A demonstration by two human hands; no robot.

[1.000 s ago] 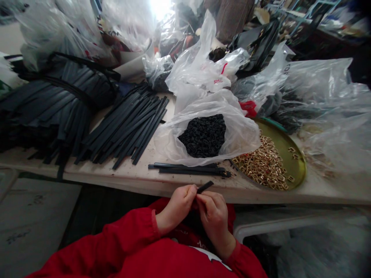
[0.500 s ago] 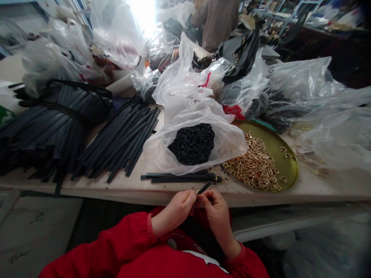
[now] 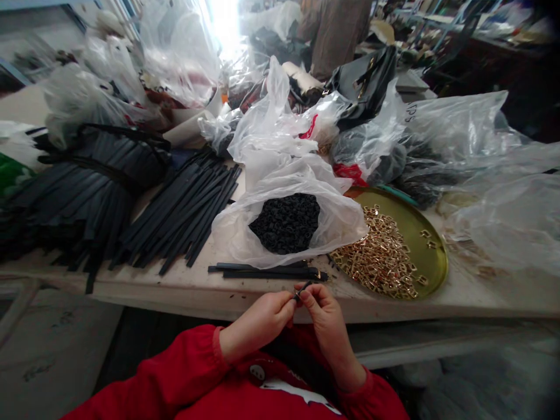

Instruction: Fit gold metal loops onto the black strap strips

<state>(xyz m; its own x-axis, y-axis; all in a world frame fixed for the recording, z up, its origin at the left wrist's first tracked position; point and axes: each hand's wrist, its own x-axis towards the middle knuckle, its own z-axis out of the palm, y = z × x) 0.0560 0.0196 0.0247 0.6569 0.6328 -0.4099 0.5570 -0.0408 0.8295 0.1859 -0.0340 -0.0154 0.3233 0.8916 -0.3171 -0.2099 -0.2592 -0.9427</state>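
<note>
My left hand (image 3: 261, 322) and my right hand (image 3: 324, 319) meet at the near table edge, both pinched on the end of a thin black strap (image 3: 301, 290) whose tip pokes up between the fingertips. Just beyond them a few finished black straps (image 3: 266, 271) lie side by side on the table. Behind those sits an open clear plastic bag of small black loops (image 3: 286, 223). To its right, a round brass-coloured tray (image 3: 426, 248) holds a heap of small gold buckles (image 3: 385, 261).
A fan of loose black straps (image 3: 184, 210) and a bundled stack of wider black strips (image 3: 74, 186) fill the table's left. Plastic bags (image 3: 472, 151) crowd the back and right. A person in brown (image 3: 332, 29) stands at the far side.
The strap's free tip has become shorter above my fingers as both hands worked along it. The view has drifted slightly, with the table items shifting left and down.
</note>
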